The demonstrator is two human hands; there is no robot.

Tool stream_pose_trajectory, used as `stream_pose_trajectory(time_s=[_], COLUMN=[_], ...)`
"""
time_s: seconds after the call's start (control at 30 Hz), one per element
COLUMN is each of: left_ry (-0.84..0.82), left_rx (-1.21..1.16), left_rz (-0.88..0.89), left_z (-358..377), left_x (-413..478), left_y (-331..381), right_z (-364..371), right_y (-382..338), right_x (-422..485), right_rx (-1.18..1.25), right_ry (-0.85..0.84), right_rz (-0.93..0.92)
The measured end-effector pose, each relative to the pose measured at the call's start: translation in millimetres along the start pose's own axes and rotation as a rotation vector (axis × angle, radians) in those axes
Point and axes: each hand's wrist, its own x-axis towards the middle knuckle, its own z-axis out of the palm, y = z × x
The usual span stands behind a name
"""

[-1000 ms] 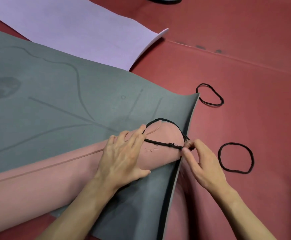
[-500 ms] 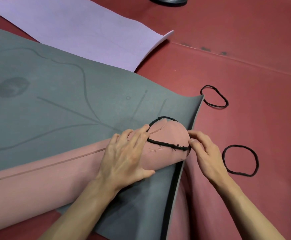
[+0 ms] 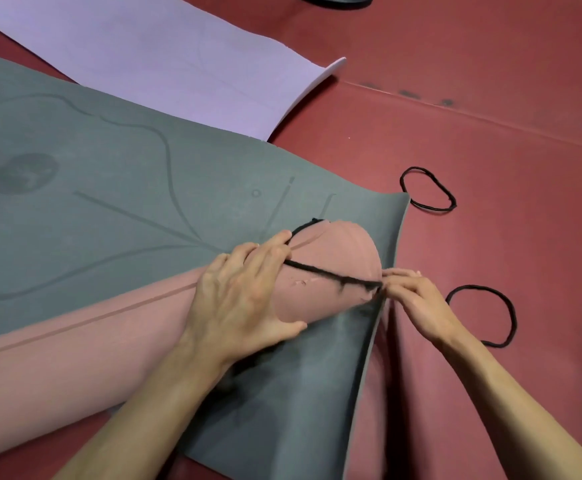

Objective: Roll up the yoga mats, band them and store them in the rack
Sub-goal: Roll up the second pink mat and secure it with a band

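pink foam yoga mat roll, cut off at left, hides part of the thin black elastic band; left hand clasps the roll, right hand pinches the band.

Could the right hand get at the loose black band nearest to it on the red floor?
Probably yes: the loose band lies on bare floor beside the right hand, nothing between. But its fingers pinch the stretched band on the pink roll.

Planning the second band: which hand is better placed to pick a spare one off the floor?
Right, probably. The right hand pinches the black band at the end of the pink roll, beside the nearer spare band. The left hand grips that roll, farther off, steadying it.
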Motion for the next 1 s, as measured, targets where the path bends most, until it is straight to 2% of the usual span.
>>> stream_pose_trajectory(time_s=[0.17, 0.3, 0.37, 0.47, 0.5, 0.6, 0.67, 0.8, 0.87, 0.93, 1.0], left_ry=[-0.072, -0.065, -0.05, -0.035, -0.025, -0.014, -0.017, -0.006, -0.008, -0.028, -0.074], left_rx=[-0.035, -0.053, -0.048, -0.034, -0.038, -0.055, -0.053, -0.056, -0.043, -0.042, -0.063], left_rz=[-0.112, -0.087, -0.059, -0.064, -0.075, -0.091, -0.067, -0.042, -0.069, -0.111, -0.142], left_z=[-3.2, -5.4, -5.0, -4.8, -6.3, -12.0, -11.4, -6.4, -7.2, -9.6, -9.2], left_x=[16.8, 14.6, 11.0, 11.6, 13.4, 14.8, 12.2, 5.4, 8.8, 16.1, 23.1], left_y=[-4.5, -1.2, 2.3, 2.5, 0.9, -1.3, 0.9, 2.8, -0.8, -5.2, -8.9], right_z=[43.8, 71.1, 71.9, 84.8, 89.7, 92.2, 88.5, 89.4, 87.9, 90.1, 103.0], right_y=[9.6, 20.0, 18.6, -3.9, -14.1, -28.9, -27.7, -14.9, -11.9, -14.4, -25.1], right_x=[-38.4, -36.6, -27.9, -20.8, -19.4, -7.3, 4.9, 10.9, 8.1, 0.5, -17.5], right_rx=[-0.147, 0.077, -0.104, -0.584, -0.644, -0.57, -0.633, -0.649, -0.754, -0.864, -0.843], right_ry=[0.041, 0.031, 0.023, -0.066, -0.072, -0.09, -0.141, -0.008, 0.016, 0.002, -0.072], right_rz=[-0.283, -0.072, -0.091, -0.183, -0.172, -0.01, 0.033, -0.14, -0.239, -0.372, -0.405])
